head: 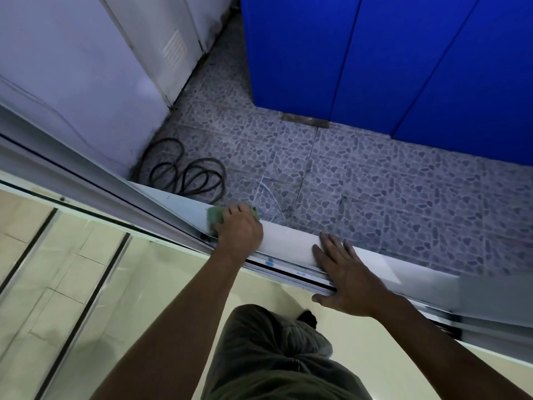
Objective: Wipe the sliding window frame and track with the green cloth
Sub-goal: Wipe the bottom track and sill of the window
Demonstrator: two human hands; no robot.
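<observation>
The white window frame sill [285, 241] runs diagonally from upper left to lower right, with the dark track [285, 273] along its near side. My left hand [239, 229] presses the green cloth [215, 216] onto the sill next to the sliding sash [86, 168]. Most of the cloth is hidden under my fingers. My right hand [346, 272] lies flat on the sill and track to the right, fingers spread, holding nothing.
Beyond the sill lies a pebble-patterned tiled floor [375, 183] with a coiled black hose [187, 174]. White appliances [86, 67] stand at the upper left, blue panels [389, 53] at the upper right. My bent knee [274, 342] is below the sill.
</observation>
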